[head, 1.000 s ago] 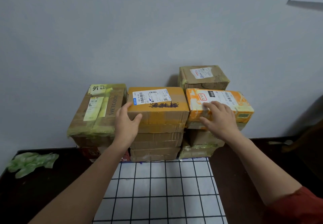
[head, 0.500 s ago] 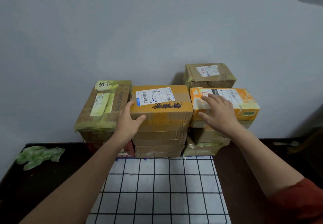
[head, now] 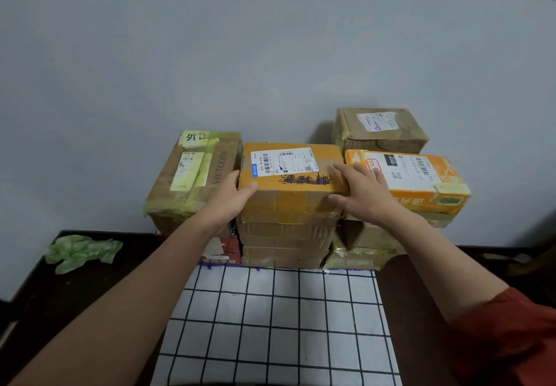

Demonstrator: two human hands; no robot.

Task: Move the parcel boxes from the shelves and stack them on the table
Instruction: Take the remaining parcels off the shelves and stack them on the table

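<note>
Shifted from the orange box (head: 421,175), the right hand (head: 365,197) is laid on the right corner of the yellow parcel box (head: 288,187), fingers straight and spread. The left corner is clasped by the left hand (head: 228,202), thumb in front. The box is seated atop the middle stack (head: 282,241) on the table (head: 90,295).

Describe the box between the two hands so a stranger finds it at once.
On the dark table, against the grey wall, find the middle stack of parcels. Its top box is meant. Only it has a black scribble under its white label.
</note>
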